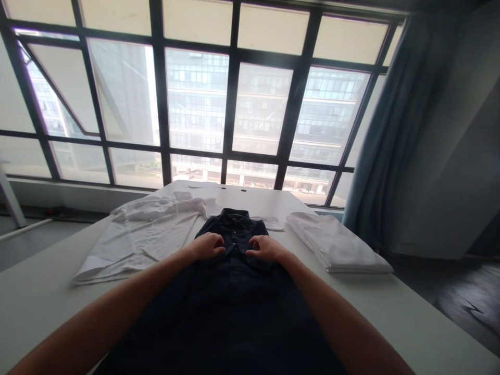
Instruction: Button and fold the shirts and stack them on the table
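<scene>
A dark navy button-up shirt (pixel 233 291) lies front side up on the white table, its collar (pixel 236 219) at the far end. My left hand (pixel 210 246) is on the left of its chest, fingers curled and pinching the fabric. Opposite it, my right hand (pixel 264 248) grips the right of the chest in the same way. Between the hands runs the buttoned front, with a fold in the cloth. Both fingertips are partly hidden in the dark material. The shirt's lower part reaches toward me, between my forearms.
Left of the dark shirt, a white shirt (pixel 144 237) lies spread on the white table (pixel 42 291). Folded white garments (pixel 338 244) are stacked on the right. Large windows (pixel 197 99) stand behind the table, with a blue-grey curtain (pixel 394 135) at the right.
</scene>
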The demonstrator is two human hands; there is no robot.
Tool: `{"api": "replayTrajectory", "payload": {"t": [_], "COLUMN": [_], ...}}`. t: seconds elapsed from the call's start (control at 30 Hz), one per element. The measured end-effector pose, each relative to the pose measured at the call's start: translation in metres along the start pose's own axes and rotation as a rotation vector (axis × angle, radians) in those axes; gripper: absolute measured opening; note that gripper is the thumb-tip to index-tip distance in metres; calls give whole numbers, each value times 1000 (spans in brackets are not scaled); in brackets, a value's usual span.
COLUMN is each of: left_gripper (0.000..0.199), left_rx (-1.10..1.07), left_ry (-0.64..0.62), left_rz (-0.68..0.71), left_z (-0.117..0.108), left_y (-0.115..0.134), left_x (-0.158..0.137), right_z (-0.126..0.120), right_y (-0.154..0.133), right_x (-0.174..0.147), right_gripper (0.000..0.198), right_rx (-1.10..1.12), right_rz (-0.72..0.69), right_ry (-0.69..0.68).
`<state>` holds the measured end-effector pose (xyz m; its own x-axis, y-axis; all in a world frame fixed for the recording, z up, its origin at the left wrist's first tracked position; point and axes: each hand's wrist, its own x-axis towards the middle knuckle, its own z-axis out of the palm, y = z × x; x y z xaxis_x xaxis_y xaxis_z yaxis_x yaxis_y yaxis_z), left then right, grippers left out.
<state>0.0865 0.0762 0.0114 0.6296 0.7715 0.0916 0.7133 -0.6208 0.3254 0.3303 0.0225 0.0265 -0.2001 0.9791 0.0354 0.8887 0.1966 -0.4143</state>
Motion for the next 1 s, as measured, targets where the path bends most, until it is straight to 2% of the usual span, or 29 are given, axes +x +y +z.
{"api": "replayTrajectory", "payload": {"t": [0.07,0.1,0.2,0.3,0.4,0.53,0.67,0.77,0.83,0.93,1.0], "left_gripper": [37,46,65,68,63,57,63,70,72,75,78], "left_rx": [98,128,165,152,169,255,293,256,254,273,261], "left_ry": [-7,-27,-102,-156,-111,5,-57,-70,-84,-77,-77], "left_rz": [99,105,35,1,-34,-61,-230,-305,-299,-198,-119], "left_z": [5,7,16,19,14,13,19,19,16,15,17], "left_y": [-16,-23,-39,-46,-48,-55,-77,-91,-94,-89,-83], "left_x": [-14,-20,-33,-34,-16,23,54,63,65,62,57], "right_z": [10,16,30,41,45,48,56,59,56,44,34], "right_y": [7,9,11,11,13,19,25,26,26,26,31], "right_x": [-6,-9,-18,-21,-18,-10,-6,-7,-6,3,18], "right_gripper": [42,44,47,43,37,41,61,66,67,62,58], "right_rx": [-98,-122,-186,-214,-175,-190,-197,-180,-180,-166,-184], "right_rz": [-44,-67,-129,-179,-190,-103,11,40,45,53,78], "right_ry": [21,29,96,149,168,259,146,80,59,41,106]}}
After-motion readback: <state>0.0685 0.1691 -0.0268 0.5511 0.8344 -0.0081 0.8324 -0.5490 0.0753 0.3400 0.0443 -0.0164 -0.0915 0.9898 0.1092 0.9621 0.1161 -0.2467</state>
